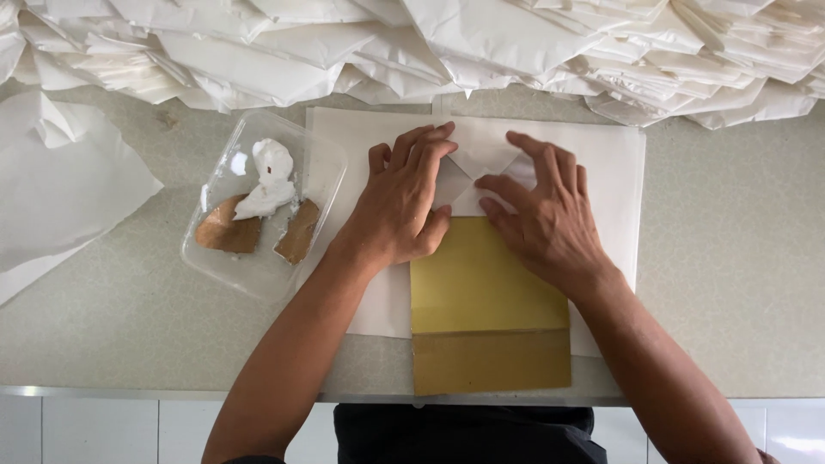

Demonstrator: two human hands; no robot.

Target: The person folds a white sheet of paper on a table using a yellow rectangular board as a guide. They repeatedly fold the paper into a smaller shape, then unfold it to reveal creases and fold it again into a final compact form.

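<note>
White paper (481, 163) is pressed flat by the left hand (400, 202) & right hand (541, 215) — fingers spread, nothing gripped — so its folded triangular flap is kept creased over the gold card (485, 301) at table (730, 283) centre; plastic tray (258, 206) w/ paste sits beside.

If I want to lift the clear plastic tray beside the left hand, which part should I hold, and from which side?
Probably the left rim of the clear plastic tray, coming from its left. That long edge lies bare on the counter, while the right side rests on the white paper sheet close to the left hand. The white lump and brown pieces are loose, so keep it level.
</note>
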